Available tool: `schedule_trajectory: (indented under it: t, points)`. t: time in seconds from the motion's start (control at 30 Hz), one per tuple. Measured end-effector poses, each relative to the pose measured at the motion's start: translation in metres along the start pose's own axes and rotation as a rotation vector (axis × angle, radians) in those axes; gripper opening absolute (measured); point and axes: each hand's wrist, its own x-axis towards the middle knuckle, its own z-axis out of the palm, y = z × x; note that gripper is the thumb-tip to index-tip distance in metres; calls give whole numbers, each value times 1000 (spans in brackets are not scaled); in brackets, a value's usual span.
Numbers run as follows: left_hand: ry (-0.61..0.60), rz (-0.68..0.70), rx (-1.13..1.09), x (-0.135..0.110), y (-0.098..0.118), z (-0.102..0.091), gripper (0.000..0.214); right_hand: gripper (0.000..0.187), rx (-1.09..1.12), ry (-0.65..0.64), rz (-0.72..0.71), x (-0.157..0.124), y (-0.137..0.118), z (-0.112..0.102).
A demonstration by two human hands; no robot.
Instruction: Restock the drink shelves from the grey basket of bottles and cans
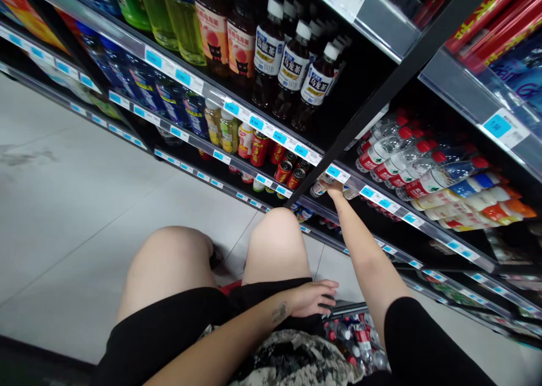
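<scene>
I am crouched in front of a drinks shelf, with my bare knees in the middle of the view. My right hand (334,190) reaches under a shelf edge and is closed round a small clear bottle (318,189) lying on a low shelf. My left hand (315,297) rests flat on my black shorts, fingers stretched out. Its fingertips touch the dark rim of a basket (349,307). The basket holds several red-capped water bottles (358,336).
Shelves of drinks run from the upper left to the right: dark tea bottles (292,64), red cans (283,169), and red-capped water bottles lying on their sides (406,160). Blue price tags line the shelf edges. A pale tiled floor (63,205) lies to the left.
</scene>
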Motion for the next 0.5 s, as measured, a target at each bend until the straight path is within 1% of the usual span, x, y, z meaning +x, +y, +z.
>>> schedule_trajectory:
  t: [0.13, 0.23, 0.33, 0.5]
  points:
    - [-8, -12, -11, 3, 0, 1, 66, 61, 5, -82, 60, 8, -15, 6]
    - [-25, -22, -9, 6, -1, 0, 67, 64, -7, -115, 100, 13, -21, 7]
    - [-38, -11, -13, 8, -2, -1, 65, 65, -24, -122, 110, 15, -23, 8]
    - [-50, -13, -14, 8, -3, -3, 60, 61, -63, -153, 119, 13, -21, 8]
